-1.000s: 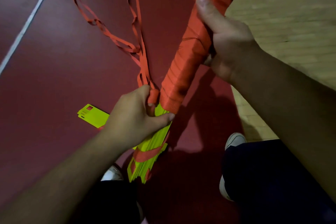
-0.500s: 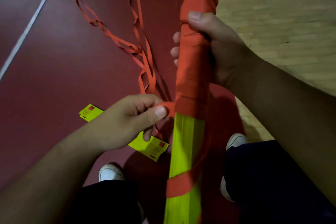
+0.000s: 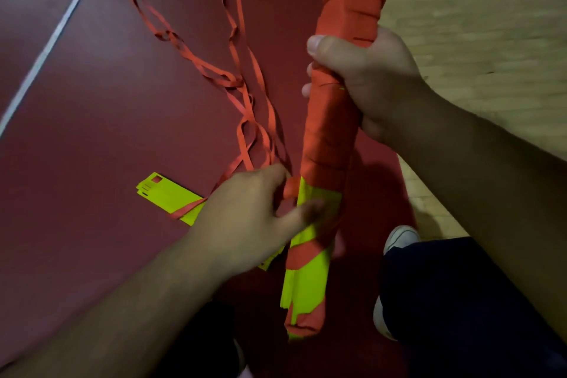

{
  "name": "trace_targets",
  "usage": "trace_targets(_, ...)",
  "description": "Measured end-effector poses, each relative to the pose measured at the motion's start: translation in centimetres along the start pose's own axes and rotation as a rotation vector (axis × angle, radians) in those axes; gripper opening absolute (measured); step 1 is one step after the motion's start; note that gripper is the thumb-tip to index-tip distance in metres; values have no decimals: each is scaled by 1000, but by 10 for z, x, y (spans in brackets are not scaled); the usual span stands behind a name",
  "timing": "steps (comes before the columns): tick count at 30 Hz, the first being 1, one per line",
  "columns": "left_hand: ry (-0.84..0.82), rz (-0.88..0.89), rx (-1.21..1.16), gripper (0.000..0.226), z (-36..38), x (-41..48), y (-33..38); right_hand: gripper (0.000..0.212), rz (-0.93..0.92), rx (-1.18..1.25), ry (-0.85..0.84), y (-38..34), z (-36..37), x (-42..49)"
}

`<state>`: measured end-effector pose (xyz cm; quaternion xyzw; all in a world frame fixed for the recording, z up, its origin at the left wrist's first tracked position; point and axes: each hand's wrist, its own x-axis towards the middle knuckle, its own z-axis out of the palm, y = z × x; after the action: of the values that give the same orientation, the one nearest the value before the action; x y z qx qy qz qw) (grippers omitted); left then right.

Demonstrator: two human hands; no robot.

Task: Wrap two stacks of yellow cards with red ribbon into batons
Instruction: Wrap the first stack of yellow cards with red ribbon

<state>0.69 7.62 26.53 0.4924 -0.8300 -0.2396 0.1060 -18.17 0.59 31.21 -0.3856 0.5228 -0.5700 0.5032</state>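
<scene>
A long baton of stacked yellow cards (image 3: pixel 306 279) stands nearly upright in the centre, its upper part covered in red ribbon wrap (image 3: pixel 334 120). My right hand (image 3: pixel 365 83) grips the wrapped section, thumb across the front. My left hand (image 3: pixel 254 218) pinches the red ribbon (image 3: pixel 242 95) right at the lower edge of the wrap, thumb against the bare yellow cards. The loose ribbon trails away across the floor to the upper left. A second stack of yellow cards (image 3: pixel 167 193) lies flat on the floor, partly hidden behind my left hand.
The dark red floor (image 3: pixel 92 132) has a white line (image 3: pixel 49 49) at the left; pale wooden flooring (image 3: pixel 475 24) lies to the right. My dark trouser leg (image 3: pixel 460 301) and a white shoe (image 3: pixel 399 236) are at the lower right.
The baton has turned in my right hand and its lower end shows more. My left hand has carried the ribbon close against the baton at the wrap's lower edge.
</scene>
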Motion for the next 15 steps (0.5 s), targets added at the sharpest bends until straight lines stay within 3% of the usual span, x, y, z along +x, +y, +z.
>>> trace_targets(4, 60, -178, 219, 74, 12, -2, 20, 49, -26, -95, 208, 12, 5, 2)
trace_targets(8, 86, -199, 312, 82, 16, 0, 29, 70, 8, -102, 294, 18, 4, 6)
trace_targets(12, 70, -170, 359, 68, 18, 3, 27, 74, 37, -98, 279, 17, 6, 5)
trace_targets(15, 86, -96, 216, 58, 16, 5, 17, 62, 60, -58, 177, 8, 2, 2)
